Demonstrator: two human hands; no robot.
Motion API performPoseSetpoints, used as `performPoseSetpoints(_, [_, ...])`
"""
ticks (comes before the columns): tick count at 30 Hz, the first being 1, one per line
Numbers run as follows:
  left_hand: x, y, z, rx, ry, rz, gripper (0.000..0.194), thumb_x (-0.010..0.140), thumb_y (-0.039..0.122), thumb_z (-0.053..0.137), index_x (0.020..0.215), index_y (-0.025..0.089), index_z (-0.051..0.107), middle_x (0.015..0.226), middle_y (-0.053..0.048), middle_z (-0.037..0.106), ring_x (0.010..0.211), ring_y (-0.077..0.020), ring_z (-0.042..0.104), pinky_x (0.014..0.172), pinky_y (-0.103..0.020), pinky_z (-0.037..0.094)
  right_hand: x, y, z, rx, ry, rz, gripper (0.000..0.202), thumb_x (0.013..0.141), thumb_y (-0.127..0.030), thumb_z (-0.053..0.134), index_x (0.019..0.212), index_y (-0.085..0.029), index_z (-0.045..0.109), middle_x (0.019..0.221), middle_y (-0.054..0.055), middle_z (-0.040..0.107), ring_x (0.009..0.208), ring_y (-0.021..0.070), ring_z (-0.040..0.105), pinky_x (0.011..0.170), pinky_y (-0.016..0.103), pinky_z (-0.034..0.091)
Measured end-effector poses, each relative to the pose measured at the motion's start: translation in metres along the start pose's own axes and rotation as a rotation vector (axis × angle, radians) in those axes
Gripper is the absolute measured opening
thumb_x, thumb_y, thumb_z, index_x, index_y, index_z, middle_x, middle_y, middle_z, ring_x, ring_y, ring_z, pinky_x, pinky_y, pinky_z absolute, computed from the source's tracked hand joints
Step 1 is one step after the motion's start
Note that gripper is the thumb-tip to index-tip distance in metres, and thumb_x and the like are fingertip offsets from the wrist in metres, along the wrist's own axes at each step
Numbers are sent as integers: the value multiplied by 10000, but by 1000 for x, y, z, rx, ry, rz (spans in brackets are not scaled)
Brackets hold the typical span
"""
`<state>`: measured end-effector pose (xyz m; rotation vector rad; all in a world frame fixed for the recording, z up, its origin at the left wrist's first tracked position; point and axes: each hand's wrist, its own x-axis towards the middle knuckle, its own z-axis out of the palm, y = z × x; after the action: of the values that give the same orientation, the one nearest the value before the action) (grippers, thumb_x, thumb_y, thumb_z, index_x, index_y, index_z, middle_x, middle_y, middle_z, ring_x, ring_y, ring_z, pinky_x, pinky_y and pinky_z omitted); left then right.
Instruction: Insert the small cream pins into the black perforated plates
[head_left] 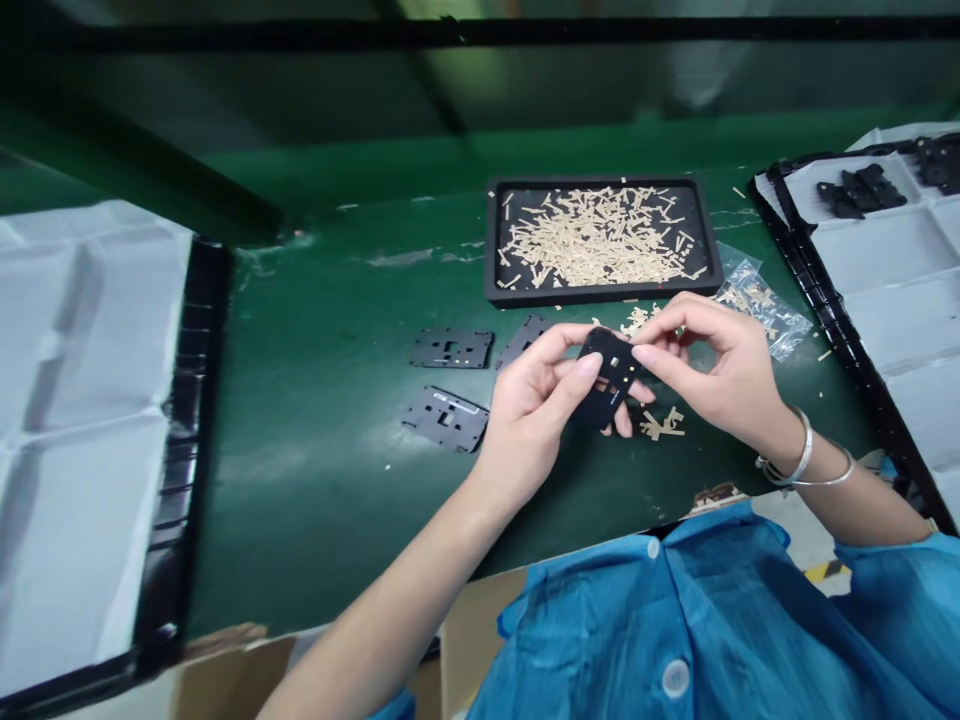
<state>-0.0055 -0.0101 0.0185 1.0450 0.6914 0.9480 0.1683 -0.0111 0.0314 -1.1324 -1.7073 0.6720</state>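
My left hand (536,395) is closed around one edge of a thin black plastic plate (606,385) with small cutouts, its thumb on the upper face. At the plate's upper right corner, the thumb and index finger of my right hand (709,365) pinch the edge. Whether a small strip is also between those fingertips is hidden. Left of my hands lie three similar plates: an upper one (451,348), a lower one (447,418), and one partly covered by my left hand (523,340). Small beige strips (661,424) are scattered beneath and beside my right hand.
A black tray (491,240) heaped with beige strips (600,240) stands behind my hands. To its right lies a clear plastic bag (784,325) with more strips. Black-rimmed trays flank the green table (322,480): a left one (184,400) and a right one (832,330) bearing black parts (862,190).
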Motion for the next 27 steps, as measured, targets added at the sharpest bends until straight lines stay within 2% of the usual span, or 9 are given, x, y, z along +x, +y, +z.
performPoseSetpoints(4, [-5,1,3,193,69,57,132,926,299,562,975,182,599,696,0,694,473,-93,598,487,-206,490,0,1,3,-182,67,-214,46,855,-192,646,887,-177,677,768,27,671,698,142,595,598,274,473])
performPoseSetpoints(7, [-7,2,6,361,92,87,134,933,295,543,960,183,611,691,12,665,473,-82,569,486,-206,464,-1,3,6,-253,74,-339,59,878,-176,623,871,-181,681,798,44,694,737,158,620,638,296,503])
performPoseSetpoints(9, [-7,2,7,458,101,123,141,941,287,524,970,185,616,679,22,645,471,-77,554,478,-203,443,-2,3,6,-297,85,-368,79,884,-171,612,853,-191,683,779,40,689,742,164,627,636,301,509])
performPoseSetpoints(14, [-7,1,8,701,118,241,158,947,247,493,1007,191,628,665,36,617,501,-80,545,557,-217,451,-3,1,6,-348,23,-275,120,903,-212,582,841,-244,680,814,34,696,758,185,627,656,345,503])
performPoseSetpoints(17, [-8,2,8,799,123,264,174,951,245,475,1003,193,632,674,29,611,555,-98,572,611,-229,462,-3,0,4,-337,-29,-216,132,907,-242,574,822,-262,674,827,44,691,775,209,622,690,385,496])
performPoseSetpoints(23, [-9,4,11,859,118,247,155,945,224,470,955,194,622,661,30,604,552,-105,567,594,-227,449,-1,3,2,-301,-63,-300,131,915,-231,572,798,-242,630,794,36,658,766,202,598,711,377,482])
performPoseSetpoints(27, [-8,5,11,844,122,232,165,944,227,469,904,193,626,610,41,585,526,-102,556,587,-224,438,0,5,3,-303,-110,-232,177,936,-296,553,774,-228,578,779,41,628,741,196,566,706,365,471])
